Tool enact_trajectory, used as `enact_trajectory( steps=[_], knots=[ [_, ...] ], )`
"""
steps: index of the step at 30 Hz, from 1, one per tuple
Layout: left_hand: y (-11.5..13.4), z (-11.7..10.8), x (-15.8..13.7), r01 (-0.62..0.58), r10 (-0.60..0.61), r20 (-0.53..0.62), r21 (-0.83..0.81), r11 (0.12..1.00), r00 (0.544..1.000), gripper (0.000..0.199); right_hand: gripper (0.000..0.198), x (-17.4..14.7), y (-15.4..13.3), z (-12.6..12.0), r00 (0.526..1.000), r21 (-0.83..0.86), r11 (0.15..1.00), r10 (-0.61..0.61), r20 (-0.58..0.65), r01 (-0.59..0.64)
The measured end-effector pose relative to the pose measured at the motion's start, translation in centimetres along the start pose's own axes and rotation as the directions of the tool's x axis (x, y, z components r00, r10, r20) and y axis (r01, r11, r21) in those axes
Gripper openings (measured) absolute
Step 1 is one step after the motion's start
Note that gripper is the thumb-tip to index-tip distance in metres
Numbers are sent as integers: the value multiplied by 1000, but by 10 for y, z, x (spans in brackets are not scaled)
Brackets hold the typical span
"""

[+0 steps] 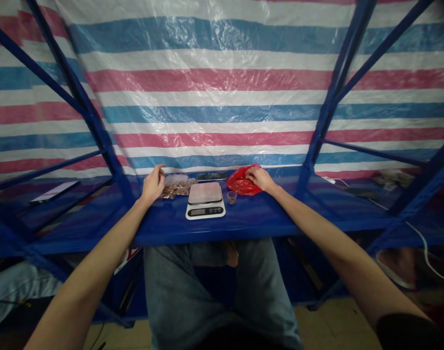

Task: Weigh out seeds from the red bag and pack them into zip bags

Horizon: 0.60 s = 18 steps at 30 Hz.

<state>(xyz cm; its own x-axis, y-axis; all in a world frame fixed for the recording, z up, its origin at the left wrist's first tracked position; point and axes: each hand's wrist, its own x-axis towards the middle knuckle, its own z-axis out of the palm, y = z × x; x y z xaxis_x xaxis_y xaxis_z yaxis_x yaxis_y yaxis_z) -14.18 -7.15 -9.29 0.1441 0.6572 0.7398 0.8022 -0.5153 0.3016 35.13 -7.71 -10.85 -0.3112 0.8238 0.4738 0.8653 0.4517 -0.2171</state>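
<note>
My left hand [154, 183] rests at the left of the shelf top, fingers loosely bent and apart, with nothing visible in them. Beside it, a clear plastic bag [181, 179] lies with many small brownish pieces [176, 190], too small to name. In the middle stands a white kitchen scale [205, 212], its weighing plate bare. My right hand [258, 177] is over a crumpled red plastic bag [239, 182], its fingertips closed together at the bag's mouth; what they pinch is too small to make out. A small clear cup [231, 197] with something brownish inside stands between scale and red bag.
A dark phone-like slab [211, 177] lies behind the scale. Blue metal posts [318, 124] frame the shelf on both sides, and a striped plastic sheet [207, 80] hangs behind. Another flat device [54, 191] lies at far left; a white cable [424, 248] hangs at right.
</note>
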Motion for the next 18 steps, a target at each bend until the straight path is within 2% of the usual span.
enact_trajectory(
  steps=[7, 18],
  knots=[
    [-1, -9, -12, 65, -65, -42, 11, 998, 997, 45, 25, -4, -6, -3, 991, -33, 996, 78, -111, -82],
    [-15, -7, -12, 147, -147, -132, -10, 989, 980, 43, 23, 6, 12, 4, 980, 69, 992, 111, -162, -101]
  ],
)
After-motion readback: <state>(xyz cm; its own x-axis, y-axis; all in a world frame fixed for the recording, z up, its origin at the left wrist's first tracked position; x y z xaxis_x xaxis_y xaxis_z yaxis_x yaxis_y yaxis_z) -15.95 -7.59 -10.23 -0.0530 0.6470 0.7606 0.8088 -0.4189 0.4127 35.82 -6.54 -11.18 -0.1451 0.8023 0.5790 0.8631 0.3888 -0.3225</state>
